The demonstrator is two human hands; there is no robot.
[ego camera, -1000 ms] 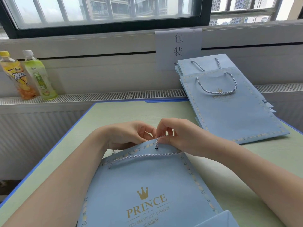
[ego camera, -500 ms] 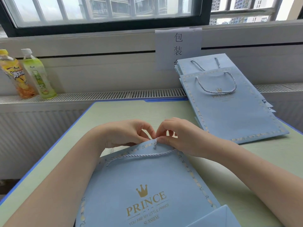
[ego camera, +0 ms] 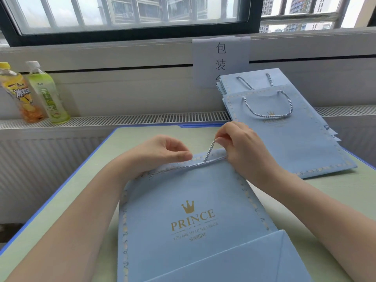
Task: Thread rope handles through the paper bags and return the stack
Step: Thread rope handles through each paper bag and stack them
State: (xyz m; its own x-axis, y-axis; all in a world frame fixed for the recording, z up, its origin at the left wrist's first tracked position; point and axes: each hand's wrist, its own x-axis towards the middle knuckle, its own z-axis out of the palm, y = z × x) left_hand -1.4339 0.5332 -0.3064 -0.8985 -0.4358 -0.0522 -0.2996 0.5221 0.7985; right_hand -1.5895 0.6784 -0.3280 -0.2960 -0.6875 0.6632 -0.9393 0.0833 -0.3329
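From the head camera: a flat light-blue paper bag with a gold crown and "PRINCE" lettering [ego camera: 195,200] lies on the pale green table with a blue edge [ego camera: 97,171], right in front of the person, its mouth pointing away toward the window. The right hand [ego camera: 242,147] pinches the end of a twisted white-and-blue rope handle [ego camera: 209,151] between thumb and fingertips, lifting it just above the bag's top edge; the rope drops to that edge, then runs left along the bag's front, lying flat on the paper. The left hand [ego camera: 162,153] sits at the top edge too, fingers curled, thumb and forefinger pressed onto the rim beside the rope. Whether it nips the paper or only holds it down, I cannot tell.

Off to the right, near the wall, a stack of matching light-blue bags with rope handles fitted [ego camera: 284,127] leans across the table's far corner. Behind it, a white paper sign with black characters [ego camera: 220,58] is stuck on the wall. On the grille ledge at left stand a yellow-labelled drink bottle [ego camera: 20,92] and a green-labelled drink bottle [ego camera: 48,94], side by side.
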